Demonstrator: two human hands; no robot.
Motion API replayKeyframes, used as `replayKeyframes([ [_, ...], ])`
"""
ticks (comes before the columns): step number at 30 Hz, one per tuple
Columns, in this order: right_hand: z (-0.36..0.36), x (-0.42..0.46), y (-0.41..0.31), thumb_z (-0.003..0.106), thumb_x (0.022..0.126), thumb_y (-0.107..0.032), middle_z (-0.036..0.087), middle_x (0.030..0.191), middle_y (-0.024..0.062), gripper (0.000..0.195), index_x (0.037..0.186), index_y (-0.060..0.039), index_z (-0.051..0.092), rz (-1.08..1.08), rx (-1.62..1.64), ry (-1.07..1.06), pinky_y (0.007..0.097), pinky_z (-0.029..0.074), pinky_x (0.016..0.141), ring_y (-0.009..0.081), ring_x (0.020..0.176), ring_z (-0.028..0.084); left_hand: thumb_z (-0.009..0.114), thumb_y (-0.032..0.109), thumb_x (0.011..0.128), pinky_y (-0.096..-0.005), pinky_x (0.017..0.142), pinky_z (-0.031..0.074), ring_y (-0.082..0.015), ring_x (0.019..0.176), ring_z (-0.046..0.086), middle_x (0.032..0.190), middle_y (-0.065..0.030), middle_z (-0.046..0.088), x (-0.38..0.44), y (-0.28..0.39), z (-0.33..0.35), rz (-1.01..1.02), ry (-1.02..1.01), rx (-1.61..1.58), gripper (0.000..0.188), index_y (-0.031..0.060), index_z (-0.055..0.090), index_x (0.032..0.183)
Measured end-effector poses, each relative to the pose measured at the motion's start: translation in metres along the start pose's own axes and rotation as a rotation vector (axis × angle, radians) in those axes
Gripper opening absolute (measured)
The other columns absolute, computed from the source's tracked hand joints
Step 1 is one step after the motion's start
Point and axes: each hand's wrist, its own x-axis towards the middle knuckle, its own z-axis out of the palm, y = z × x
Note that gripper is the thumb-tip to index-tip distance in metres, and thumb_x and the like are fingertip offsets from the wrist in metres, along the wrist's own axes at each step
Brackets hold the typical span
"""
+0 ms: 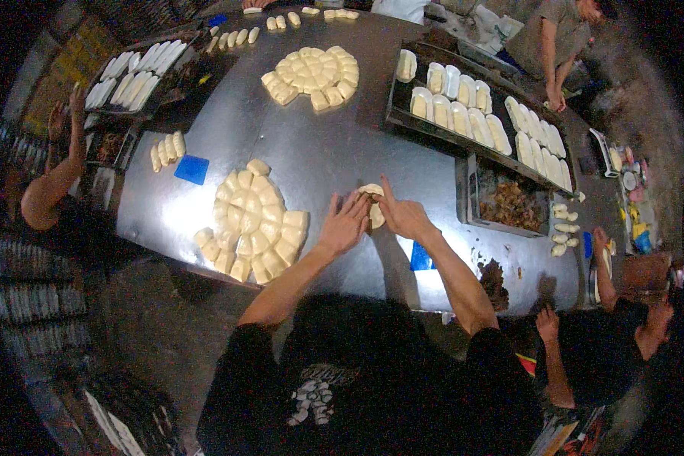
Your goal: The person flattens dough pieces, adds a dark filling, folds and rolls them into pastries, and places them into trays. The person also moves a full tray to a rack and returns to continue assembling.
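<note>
A flattened piece of dough (377,218) lies on the metal worktop before me, with both hands on it. My left hand (343,225) has its fingertips at the dough's left edge. From the right, my right hand (406,216) grips the dough's upper part, its index finger pointing away from me. Fingers hide part of the dough, and whether there is filling in it I cannot tell. Left of my hands sits a cluster of cut dough pieces (251,214), packed side by side. A blue dough scraper (422,256) lies under my right forearm, partly hidden.
A metal container of brown filling (507,205) stands to the right, below a dark tray (402,105) of dough in white paper liners. Another blue scraper (192,170) lies beside shaped rolls (168,151). Further away is a second dough cluster (313,74). Other people work around the worktop.
</note>
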Motion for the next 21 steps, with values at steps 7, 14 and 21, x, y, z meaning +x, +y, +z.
replayKeyframes([
  [7, 0.016, 0.008, 0.026, 0.041, 0.103, -0.030, 0.071, 0.103, 0.0225, 0.069, 0.158, -0.0095, 0.006, -0.031, 0.302, 0.103, 0.0580, 0.052, 0.078, 0.0466, 0.081, 0.068, 0.053, 0.030, 0.098, -0.0575, 0.117, 0.024, -0.0265, 0.140, 0.042, 0.141, -0.0045, 0.056, 0.013, -0.001, -0.020, -0.033, -0.072, -0.136, 0.039, 0.0096, 0.060, 0.130],
  [14, 0.012, -0.010, 0.023, 0.045, 0.105, -0.028, 0.068, 0.129, 0.0005, 0.068, 0.159, -0.0095, 0.009, 0.042, 0.515, -0.036, 0.0342, 0.050, 0.094, 0.0266, 0.107, 0.068, 0.062, 0.021, 0.090, -0.0442, 0.109, 0.037, -0.0229, 0.128, 0.051, 0.122, -0.0021, 0.063, -0.010, 0.004, 0.002, 0.127, 0.062, -0.224, 0.029, 0.0098, 0.066, 0.117],
  [21, 0.016, -0.041, 0.017, 0.056, 0.100, -0.030, 0.070, 0.122, 0.0056, 0.078, 0.160, -0.0139, 0.008, 0.168, 0.643, 0.003, 0.0402, 0.049, 0.099, 0.0302, 0.113, 0.066, 0.058, 0.015, 0.088, -0.0420, 0.103, 0.041, -0.0234, 0.124, 0.053, 0.120, -0.0032, 0.063, -0.012, 0.009, 0.009, 0.084, 0.143, -0.228, 0.025, 0.0093, 0.066, 0.111],
])
